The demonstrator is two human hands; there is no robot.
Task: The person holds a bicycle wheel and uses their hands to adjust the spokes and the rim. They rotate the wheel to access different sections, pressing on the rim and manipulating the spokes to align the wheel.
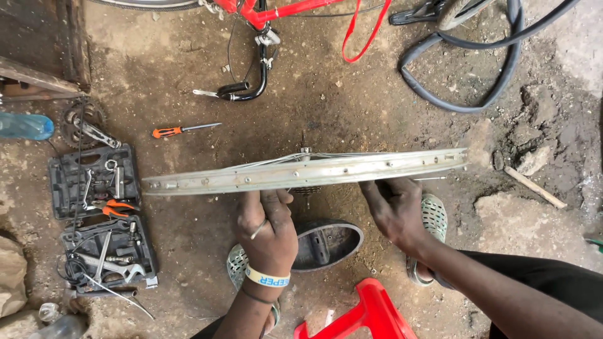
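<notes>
A bare silver bicycle wheel rim with thin spokes (306, 170) is held edge-on above the dirt floor (352, 107), stretching almost level across the middle of the view. The left hand (269, 227) is closed around the rim's lower edge near its centre, a small metal piece pinched between its fingers and a pale wristband on the wrist. The right hand (394, 208) touches the rim's underside a little further right, fingers curled against it; whether it truly grips I cannot tell. Directly beneath the rim lies one black bicycle saddle (328, 243), upside down, between two feet in pale perforated clogs (433, 216), with one red plastic stool (364, 312) at the floor's near edge. Toward the left edge sit two open black tool cases (100, 216), an orange-handled pair of pliers (114, 208) lying in the upper one. One orange-handled screwdriver (181, 130) lies beyond the rim, and one black rubber inner tube (465, 63) curls near the far right corner beside a red bicycle frame (264, 16).
</notes>
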